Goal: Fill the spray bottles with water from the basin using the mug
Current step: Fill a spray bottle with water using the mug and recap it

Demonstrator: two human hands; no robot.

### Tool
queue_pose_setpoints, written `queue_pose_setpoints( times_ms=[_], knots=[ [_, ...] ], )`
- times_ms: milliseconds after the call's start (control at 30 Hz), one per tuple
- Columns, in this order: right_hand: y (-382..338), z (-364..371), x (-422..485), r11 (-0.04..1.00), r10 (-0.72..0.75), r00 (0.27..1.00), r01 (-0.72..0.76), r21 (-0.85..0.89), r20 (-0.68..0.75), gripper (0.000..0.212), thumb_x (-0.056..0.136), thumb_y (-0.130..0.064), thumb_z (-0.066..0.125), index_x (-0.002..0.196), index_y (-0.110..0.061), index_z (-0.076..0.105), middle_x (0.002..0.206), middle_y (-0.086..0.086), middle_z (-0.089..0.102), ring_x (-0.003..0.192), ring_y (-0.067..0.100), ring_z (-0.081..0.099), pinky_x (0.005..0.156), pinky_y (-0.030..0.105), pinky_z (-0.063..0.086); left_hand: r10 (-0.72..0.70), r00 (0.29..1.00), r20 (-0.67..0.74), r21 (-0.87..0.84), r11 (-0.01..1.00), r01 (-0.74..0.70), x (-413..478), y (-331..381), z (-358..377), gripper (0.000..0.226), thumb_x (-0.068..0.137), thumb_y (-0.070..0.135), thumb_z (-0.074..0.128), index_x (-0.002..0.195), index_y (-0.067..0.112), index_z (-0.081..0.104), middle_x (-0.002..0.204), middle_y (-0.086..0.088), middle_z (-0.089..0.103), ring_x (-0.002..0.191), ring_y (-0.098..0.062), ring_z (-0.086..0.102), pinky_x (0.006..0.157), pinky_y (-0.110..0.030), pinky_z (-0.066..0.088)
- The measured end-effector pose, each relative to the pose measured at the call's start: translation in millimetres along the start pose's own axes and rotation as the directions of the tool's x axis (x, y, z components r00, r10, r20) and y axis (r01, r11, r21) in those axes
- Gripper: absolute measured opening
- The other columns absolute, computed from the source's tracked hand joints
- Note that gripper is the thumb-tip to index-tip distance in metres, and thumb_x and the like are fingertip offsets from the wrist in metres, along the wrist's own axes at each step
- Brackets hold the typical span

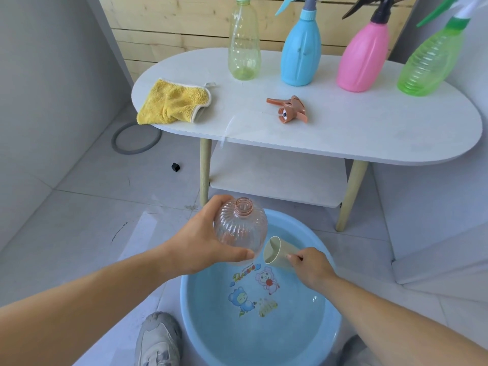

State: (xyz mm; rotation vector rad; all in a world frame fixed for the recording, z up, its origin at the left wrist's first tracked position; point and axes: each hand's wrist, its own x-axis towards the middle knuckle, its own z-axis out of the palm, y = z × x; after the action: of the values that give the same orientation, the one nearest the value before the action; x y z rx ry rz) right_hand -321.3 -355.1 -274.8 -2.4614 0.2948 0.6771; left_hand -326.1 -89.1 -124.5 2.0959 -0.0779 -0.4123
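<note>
My left hand grips a clear pinkish ribbed bottle with its open neck up, held over the far rim of the blue basin. The basin holds water and has cartoon pictures on its bottom. My right hand holds a pale beige mug, tipped on its side with its mouth facing the bottle, just to the bottle's right. The bottle's orange spray head lies on the white table.
At the table's back stand a yellow-green bottle, a blue spray bottle, a pink one and a green one. A yellow cloth lies at the table's left end. My shoes flank the basin.
</note>
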Motion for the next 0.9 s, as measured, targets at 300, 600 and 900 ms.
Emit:
queue_pose_setpoints(
  times_ms=[300,600,900],
  knots=[
    [-4.9,-8.6,-4.2,0.989,0.002,1.0,-0.006,0.145,0.029,0.046,0.099,-0.033,0.055,0.061,-0.009,0.044,0.056,-0.001,0.034,0.051,0.015,0.028,0.048,0.026,0.024,-0.002,1.0,-0.004,-0.016,1.0,0.002,-2.8,2.0,-3.5,0.086,0.066,0.026,0.099,0.135,0.039,0.049,0.12,0.021,0.063,0.107,0.009,0.06,0.085,-0.008,0.052],
    [-27.3,-56.5,-30.8,0.932,-0.096,0.994,0.072,0.355,0.05,0.038,0.097,-0.035,0.061,0.063,-0.018,0.063,0.068,-0.001,0.061,0.08,0.019,0.074,0.07,0.026,0.043,0.009,0.999,-0.038,-0.062,0.998,-0.012,-4.5,13.2,-14.0,0.082,0.07,0.017,0.096,0.135,0.033,0.048,0.116,0.017,0.061,0.094,0.016,0.059,0.072,-0.003,0.049],
    [-53.7,-141.2,-89.2,0.902,-0.2,0.973,0.228,0.366,-0.113,0.037,0.099,-0.034,0.058,0.071,-0.012,0.069,0.084,0.011,0.077,0.091,0.025,0.075,0.09,0.034,0.047,-0.014,0.999,-0.036,-0.092,0.996,0.011,-13.9,21.7,-20.9,0.097,0.052,0.038,0.097,0.134,0.037,0.046,0.119,0.013,0.064,0.11,-0.008,0.066,0.094,-0.035,0.06]
  ],
)
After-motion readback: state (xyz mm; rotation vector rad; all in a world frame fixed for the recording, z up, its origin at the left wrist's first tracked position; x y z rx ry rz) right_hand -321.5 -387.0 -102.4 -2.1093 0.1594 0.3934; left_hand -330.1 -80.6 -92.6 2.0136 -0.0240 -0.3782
